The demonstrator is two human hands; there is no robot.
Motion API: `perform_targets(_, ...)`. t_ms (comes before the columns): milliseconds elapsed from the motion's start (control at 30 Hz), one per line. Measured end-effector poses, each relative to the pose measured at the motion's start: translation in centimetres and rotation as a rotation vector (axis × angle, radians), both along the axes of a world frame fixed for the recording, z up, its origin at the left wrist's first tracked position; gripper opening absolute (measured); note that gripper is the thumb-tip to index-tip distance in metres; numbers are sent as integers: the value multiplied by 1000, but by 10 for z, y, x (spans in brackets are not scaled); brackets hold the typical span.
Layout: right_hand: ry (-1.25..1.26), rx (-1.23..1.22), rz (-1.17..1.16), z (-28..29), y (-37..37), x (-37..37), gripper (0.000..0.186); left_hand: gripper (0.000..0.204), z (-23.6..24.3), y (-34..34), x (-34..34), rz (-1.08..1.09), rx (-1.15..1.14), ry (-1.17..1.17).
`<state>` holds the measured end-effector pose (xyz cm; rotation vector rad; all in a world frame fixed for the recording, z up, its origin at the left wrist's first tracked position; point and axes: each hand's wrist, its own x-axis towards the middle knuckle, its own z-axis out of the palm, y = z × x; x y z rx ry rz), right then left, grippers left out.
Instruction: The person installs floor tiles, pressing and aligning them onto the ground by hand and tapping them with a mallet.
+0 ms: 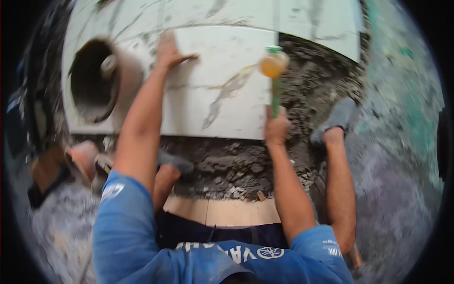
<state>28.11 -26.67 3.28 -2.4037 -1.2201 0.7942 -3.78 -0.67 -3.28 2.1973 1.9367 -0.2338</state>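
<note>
White grey-veined tile (222,61) lies at centre, dark rubbly bed (319,71) bare along right and near edges. Brownish bucket (130,71) sits left of it on tiling. Yellow-headed mallet (273,65), green-handled, blurred, at tile's right edge; contact unclear. Left hand (166,49) flat on tile, thumb spread wide. Right hand (277,127) wrapped round mallet handle.

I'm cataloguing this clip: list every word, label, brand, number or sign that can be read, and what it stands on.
Blue shirt: large white letters and a round white emblem; I don't copy out printed words or brands.
Left sleeve: white print, too blurred to read.
Right sleeve: small white print, not fully legible.
White tile, mallet: none seen.
</note>
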Motion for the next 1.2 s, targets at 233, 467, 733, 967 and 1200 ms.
perform_targets(233, 140, 38, -6, 21, -78, -41, 62, 100, -12, -209, -31, 274, 154, -191)
perform_targets(467, 245, -30, 267, 18, -90, -121, 62, 101, 8, -309, -17, 494, 82, -216)
perform_targets(733, 263, -43, 301, 10, -55, -168, 45, 104, 10, -302, -18, 523, -1, -220)
perform_targets(967, 174, -51, 432, 3, -14, -193, 51, 105, 6, -303, -17, 516, 19, -210)
perform_targets(1200, 320, 8, 311, 41, -65, -129, 50, 120, 41, -280, -5, 537, -167, -108)
